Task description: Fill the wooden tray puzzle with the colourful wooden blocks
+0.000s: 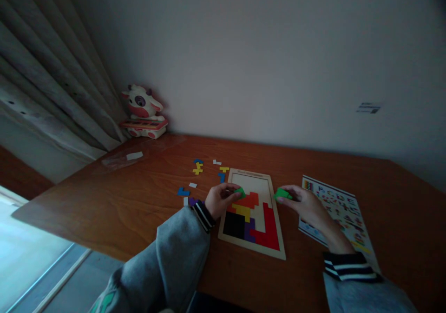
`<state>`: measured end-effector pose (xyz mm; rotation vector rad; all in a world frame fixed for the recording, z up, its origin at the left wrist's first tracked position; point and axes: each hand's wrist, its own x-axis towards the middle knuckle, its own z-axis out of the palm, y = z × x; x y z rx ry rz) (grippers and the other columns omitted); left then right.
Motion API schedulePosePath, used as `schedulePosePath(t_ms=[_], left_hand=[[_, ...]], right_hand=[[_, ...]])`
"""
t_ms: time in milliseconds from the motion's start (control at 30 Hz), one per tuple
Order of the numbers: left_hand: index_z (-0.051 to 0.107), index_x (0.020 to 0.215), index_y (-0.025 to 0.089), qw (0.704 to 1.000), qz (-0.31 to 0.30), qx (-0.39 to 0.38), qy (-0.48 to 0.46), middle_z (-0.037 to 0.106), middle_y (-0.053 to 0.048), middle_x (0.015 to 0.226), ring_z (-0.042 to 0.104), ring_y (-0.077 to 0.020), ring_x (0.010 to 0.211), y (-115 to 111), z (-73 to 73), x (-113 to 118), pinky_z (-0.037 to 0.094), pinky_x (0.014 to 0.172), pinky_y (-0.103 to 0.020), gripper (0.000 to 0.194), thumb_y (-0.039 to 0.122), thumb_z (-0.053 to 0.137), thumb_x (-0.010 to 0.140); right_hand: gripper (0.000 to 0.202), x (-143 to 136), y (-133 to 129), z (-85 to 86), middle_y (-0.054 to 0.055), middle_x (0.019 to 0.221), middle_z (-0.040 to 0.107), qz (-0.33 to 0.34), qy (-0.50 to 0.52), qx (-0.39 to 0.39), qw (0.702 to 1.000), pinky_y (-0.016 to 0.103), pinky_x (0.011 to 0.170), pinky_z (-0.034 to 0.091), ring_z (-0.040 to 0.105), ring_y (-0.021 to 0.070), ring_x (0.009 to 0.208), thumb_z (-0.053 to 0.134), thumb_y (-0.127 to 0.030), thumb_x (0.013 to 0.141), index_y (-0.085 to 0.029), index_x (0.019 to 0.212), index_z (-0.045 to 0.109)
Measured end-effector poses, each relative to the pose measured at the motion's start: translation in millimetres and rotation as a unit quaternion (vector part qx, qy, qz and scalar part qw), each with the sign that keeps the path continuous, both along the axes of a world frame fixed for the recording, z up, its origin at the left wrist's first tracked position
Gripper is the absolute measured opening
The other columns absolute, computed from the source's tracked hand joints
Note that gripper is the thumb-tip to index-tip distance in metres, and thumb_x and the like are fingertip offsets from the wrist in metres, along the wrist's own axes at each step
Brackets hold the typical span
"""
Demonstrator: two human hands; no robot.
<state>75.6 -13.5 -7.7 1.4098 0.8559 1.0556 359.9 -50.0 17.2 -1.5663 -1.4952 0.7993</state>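
My left hand [220,198] is over the left side of a wooden puzzle board [283,250], pinching a green puzzle piece [241,192]. Beyond the board's right edge, my right hand [306,204] grips another green puzzle piece [282,193] between thumb and fingers. Set in the board's tray are a black piece [233,224], a purple piece [248,231], a yellow piece [242,211], an orange-red piece [252,199] and red pieces [269,231]. The upper part of the tray shows its pale base. My left hand partly hides the board's left edge.
Loose pieces lie left of the board: blue [183,191], yellow [198,169], white [193,185] and purple ones. A printed pattern sheet [348,210] lies under my right forearm. A toy cow with a keyboard [144,113] and clear plastic with a white slip [134,156] are at the back left.
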Motion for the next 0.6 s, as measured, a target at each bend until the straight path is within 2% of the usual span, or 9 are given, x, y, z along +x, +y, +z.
schedulePosePath(t_ms=[100,167,267,400,500,600], left_hand=[[0.069,0.105,0.012,1.000,-0.009,0.000,0.008,0.074,-0.010,0.090,0.070,-0.0179,0.079,-1,-2.9,2,0.057,0.075,-0.029,0.055,0.056,0.075,0.073],[0.070,0.106,0.012,1.000,-0.012,0.001,0.013,0.074,-0.010,0.090,0.070,-0.0177,0.078,-4,-2.9,3,0.057,0.075,-0.030,0.055,0.057,0.074,0.075],[0.072,0.108,0.013,0.999,-0.021,0.016,0.020,0.072,-0.011,0.095,0.069,-0.0174,0.076,-12,0.0,6,0.058,0.073,-0.030,0.054,0.058,0.070,0.078],[0.074,0.109,0.015,0.995,-0.034,0.082,0.053,0.071,-0.012,0.100,0.069,-0.0201,0.085,-23,7.1,9,0.058,0.079,-0.031,0.048,0.054,0.067,0.082],[0.074,0.110,0.017,0.993,-0.051,0.090,0.050,0.072,-0.011,0.101,0.069,-0.0217,0.090,-29,10.9,11,0.057,0.082,-0.031,0.045,0.052,0.068,0.083],[0.074,0.109,0.018,0.992,-0.064,0.100,0.046,0.073,-0.011,0.101,0.069,-0.0219,0.091,-31,12.1,12,0.057,0.084,-0.032,0.039,0.049,0.066,0.086]], right_hand=[[0.044,-32,-2,9.3,0.007,0.104,0.075,0.054,0.123,-0.032,0.990,0.040,0.088,0.054,0.070,0.0252,0.096,0.078,-0.045,0.070,-0.021,0.107,0.070],[0.044,-53,-6,11.1,0.007,0.102,0.076,0.095,0.173,-0.041,0.980,0.041,0.091,0.054,0.070,0.0253,0.097,0.079,-0.046,0.070,-0.020,0.105,0.071],[0.047,-72,-12,7.7,0.007,0.109,0.075,0.105,0.217,-0.051,0.969,0.044,0.097,0.051,0.068,0.0270,0.104,0.079,-0.048,0.070,-0.022,0.108,0.072],[0.051,-75,-21,-0.4,0.006,0.116,0.073,0.113,0.236,-0.079,0.962,0.047,0.102,0.048,0.066,0.0292,0.112,0.078,-0.049,0.070,-0.024,0.114,0.071],[0.050,-73,-26,-4.7,0.006,0.112,0.074,0.139,0.222,-0.106,0.959,0.047,0.100,0.050,0.067,0.0301,0.110,0.076,-0.052,0.071,-0.024,0.112,0.072],[0.048,-72,-27,-6.9,0.007,0.108,0.076,0.137,0.207,-0.104,0.963,0.044,0.095,0.053,0.068,0.0304,0.106,0.075,-0.054,0.072,-0.023,0.108,0.074]])
